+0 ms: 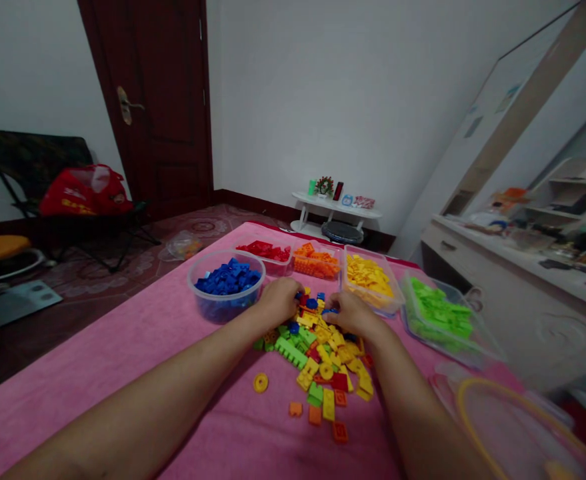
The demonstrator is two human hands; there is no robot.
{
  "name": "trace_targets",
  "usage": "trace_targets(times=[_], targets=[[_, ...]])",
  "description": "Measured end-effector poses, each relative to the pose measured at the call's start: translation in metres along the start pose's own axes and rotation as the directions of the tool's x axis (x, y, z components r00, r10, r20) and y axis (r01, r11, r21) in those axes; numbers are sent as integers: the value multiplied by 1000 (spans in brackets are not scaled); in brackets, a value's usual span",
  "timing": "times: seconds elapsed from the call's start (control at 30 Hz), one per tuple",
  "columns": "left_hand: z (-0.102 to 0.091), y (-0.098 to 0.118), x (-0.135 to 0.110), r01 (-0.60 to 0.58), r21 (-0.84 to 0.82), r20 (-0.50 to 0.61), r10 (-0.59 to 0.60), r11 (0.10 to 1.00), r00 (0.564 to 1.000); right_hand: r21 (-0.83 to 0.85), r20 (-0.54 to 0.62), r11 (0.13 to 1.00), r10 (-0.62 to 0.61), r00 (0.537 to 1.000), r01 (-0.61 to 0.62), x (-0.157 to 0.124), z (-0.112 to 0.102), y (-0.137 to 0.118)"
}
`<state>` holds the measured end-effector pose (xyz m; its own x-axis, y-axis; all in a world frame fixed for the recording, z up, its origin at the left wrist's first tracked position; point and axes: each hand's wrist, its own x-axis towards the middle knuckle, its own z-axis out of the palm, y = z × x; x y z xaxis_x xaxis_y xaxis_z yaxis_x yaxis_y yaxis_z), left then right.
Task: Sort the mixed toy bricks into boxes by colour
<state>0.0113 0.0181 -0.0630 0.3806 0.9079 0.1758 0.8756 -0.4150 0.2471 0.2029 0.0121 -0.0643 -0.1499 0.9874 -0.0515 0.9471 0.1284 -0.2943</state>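
Observation:
A mixed heap of plastic building bricks, mostly yellow and green with some red, orange and blue, lies on the pink cloth. My left hand is at the heap's far left side, its curled fingers closed at a small blue brick, partly hidden. Across from it, my right hand reaches into the heap's far right side, thumb and fingers pinched on a blue brick. A yellow wheel-shaped piece and several orange bricks lie nearer to me.
Beyond the heap stand a round tub of blue bricks and boxes of red, orange, yellow and green bricks. Clear lids, one yellow-rimmed, lie at right. A cabinet flanks the table.

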Motion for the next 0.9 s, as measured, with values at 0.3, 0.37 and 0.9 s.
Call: trace_targets(times=[0.3, 0.37, 0.9], targets=[[-8, 4, -9, 25, 80, 32, -27, 997, 999, 45, -208, 999, 27, 978, -18, -7, -18, -6], [-9, 3, -8, 15, 47, 5, -15, 999, 1000, 117, -252, 993, 21, 967, 9, -9, -26, -7], [-18, 15, 1, 176, -930, 155, -92, 323, 984, 674, -426, 670, 9, 905, 311, -23, -49, -38]])
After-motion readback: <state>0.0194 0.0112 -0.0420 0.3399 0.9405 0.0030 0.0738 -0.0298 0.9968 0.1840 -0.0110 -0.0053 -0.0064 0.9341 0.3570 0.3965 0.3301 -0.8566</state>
